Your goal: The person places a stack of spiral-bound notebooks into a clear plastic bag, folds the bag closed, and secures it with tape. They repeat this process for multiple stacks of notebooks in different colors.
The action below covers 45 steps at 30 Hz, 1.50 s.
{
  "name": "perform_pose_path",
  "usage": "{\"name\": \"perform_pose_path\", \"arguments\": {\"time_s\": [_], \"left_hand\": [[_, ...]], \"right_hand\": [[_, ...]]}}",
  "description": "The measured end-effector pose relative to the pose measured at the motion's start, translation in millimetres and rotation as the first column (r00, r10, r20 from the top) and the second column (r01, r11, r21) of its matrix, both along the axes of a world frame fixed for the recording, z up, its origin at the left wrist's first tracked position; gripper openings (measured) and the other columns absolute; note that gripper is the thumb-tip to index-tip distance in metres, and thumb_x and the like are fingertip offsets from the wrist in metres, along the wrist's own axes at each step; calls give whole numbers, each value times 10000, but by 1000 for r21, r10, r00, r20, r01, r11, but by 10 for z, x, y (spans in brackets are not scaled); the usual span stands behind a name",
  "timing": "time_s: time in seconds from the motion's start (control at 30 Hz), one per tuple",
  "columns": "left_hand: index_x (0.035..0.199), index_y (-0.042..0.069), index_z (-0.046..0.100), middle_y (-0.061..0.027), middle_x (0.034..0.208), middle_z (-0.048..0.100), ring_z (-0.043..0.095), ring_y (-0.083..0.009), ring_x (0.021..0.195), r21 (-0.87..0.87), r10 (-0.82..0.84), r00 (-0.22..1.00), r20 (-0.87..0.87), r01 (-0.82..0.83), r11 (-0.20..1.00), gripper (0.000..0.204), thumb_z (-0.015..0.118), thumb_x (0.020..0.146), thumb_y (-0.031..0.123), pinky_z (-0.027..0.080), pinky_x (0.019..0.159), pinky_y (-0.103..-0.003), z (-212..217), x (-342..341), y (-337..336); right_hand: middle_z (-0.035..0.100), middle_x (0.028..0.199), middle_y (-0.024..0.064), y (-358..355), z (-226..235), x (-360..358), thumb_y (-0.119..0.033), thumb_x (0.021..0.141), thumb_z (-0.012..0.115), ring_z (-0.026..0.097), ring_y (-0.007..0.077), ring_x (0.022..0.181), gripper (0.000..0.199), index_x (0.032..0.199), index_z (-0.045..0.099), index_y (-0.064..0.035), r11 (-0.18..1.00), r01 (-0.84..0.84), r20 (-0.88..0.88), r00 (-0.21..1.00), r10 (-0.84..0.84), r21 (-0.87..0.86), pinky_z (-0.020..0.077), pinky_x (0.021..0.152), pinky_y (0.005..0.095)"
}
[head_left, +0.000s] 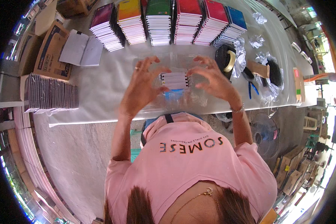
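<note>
Pink shirt [190,156] nearest, my left hand [142,89] & right hand [212,80] fingers spread, half-open, gripping clear wrap [175,99] round notebook bundle [173,80], long axis left-right, spines toward me.

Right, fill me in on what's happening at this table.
A person in a pink shirt stands at a long table covered in plastic sheet. Both hands, left hand and right hand, hold clear wrap around a small stack of notebooks. Whether either grip is fully closed is unclear. Rows of stacked notebooks line the far edge, a tape dispenser sits to the right, and another pile lies to the left.
</note>
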<state>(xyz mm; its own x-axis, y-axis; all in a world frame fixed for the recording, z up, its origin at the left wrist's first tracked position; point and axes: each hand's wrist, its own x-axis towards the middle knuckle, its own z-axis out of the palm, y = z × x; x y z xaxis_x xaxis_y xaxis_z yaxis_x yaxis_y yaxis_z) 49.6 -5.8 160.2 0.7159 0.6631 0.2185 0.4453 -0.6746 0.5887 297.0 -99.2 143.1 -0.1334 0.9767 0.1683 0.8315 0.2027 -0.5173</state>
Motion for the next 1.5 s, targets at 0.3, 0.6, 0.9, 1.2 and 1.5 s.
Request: {"name": "perform_pose_path", "arguments": {"time_s": [0.3,0.6,0.9,1.2,1.5], "left_hand": [[852,138,696,-87,1373,432,367,-329,1315,-73,12,1000,29,-10,997,225,822,667,161,354,1066,-469,-507,36,-197],[811,131,686,-67,1347,454,386,-325,1305,-21,85,993,77,-84,996,170,807,705,186,338,1074,-490,-580,64,-212],[871,140,651,-61,1305,492,413,-310,1296,21,54,992,114,-57,998,158,760,760,118,349,1051,-467,-558,122,-237],[1146,22,548,-174,1209,538,535,-334,1139,-166,257,853,454,-202,965,435,766,780,111,422,979,-409,-1116,-207,-418],[1205,75,555,-133,1146,561,536,-339,1111,-18,233,874,426,-250,968,609,853,678,153,461,932,-439,-1586,78,-420]], "right_hand": [[472,1367,73,59,-549,-357,-259,740,760,362,305,1286,148,774,704,-126,988,63,-32,998,-59,144,231,1066,475],[513,1313,44,38,-486,-428,-200,725,794,402,280,1259,156,742,682,-91,959,-10,38,999,-1,285,254,1061,501],[567,1215,47,-5,-440,-475,-156,776,739,465,274,1182,100,758,670,-86,953,30,-4,1000,-30,300,257,1054,503],[597,1159,96,-398,-973,-139,-216,826,721,509,305,1116,327,1100,613,-75,892,385,-449,858,-251,237,365,986,455],[453,1387,149,-385,-1432,-254,-282,806,751,397,371,1300,580,1312,520,-116,982,171,-257,956,-144,84,333,1074,483]]}}
